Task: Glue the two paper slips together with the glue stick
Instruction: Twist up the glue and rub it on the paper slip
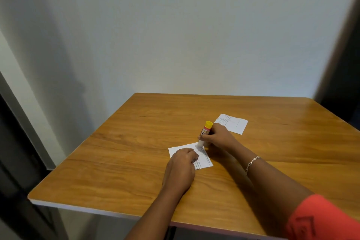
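A white printed paper slip (204,159) lies on the wooden table (116,161). My left hand (180,169) presses flat on its near left part, fingers spread over it. My right hand (218,136) grips a glue stick (205,130) with a yellow end and a red-and-white label. The stick is tilted, and its white lower tip touches the slip's far right corner. A second white printed slip (232,122) lies flat farther back on the right, just behind my right hand and partly hidden by it.
The table stands against a pale wall (175,35). Its left and near edges run close to my left arm. A silver bracelet (252,162) sits on my right wrist. A dark doorway shows at the far right.
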